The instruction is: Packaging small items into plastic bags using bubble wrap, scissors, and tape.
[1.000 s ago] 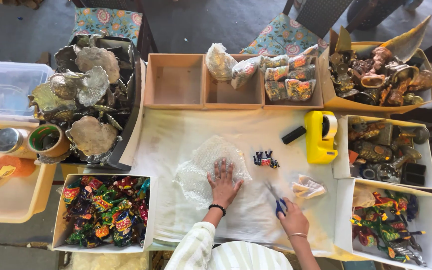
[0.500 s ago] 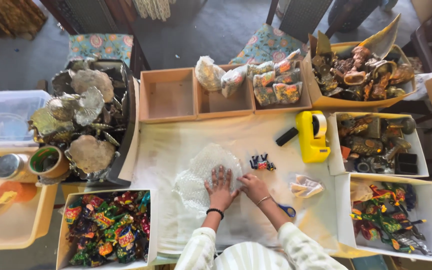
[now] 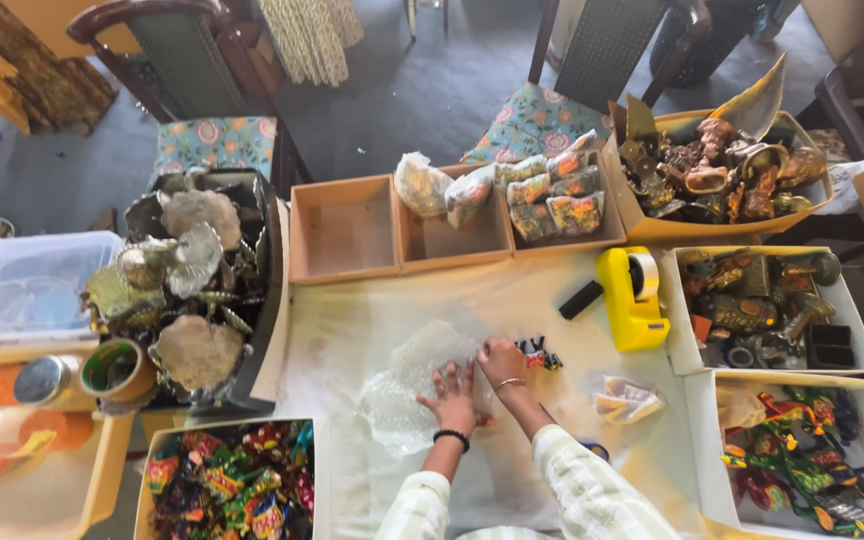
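A crumpled sheet of clear bubble wrap (image 3: 412,385) lies on the white-covered table (image 3: 352,320). My left hand (image 3: 452,397) presses flat on its right part, fingers spread. My right hand (image 3: 501,364) rests beside it on the same sheet, fingers curled over the wrap's edge; whether it pinches the wrap or something under it is hidden. A small dark figurine (image 3: 539,354) lies just right of my right hand.
A yellow tape dispenser (image 3: 631,297) stands to the right, a crumpled wrapper (image 3: 627,398) below it. Wooden compartments (image 3: 399,229) with wrapped packets line the back. Boxes of metal figurines (image 3: 762,305) sit right, silver leaf-shaped pieces (image 3: 187,280) left, colourful sweets (image 3: 232,485) at front left.
My right hand left the table's front right and came onto the bubble wrap beside my left hand. The view shifted, so everything sits a little lower.
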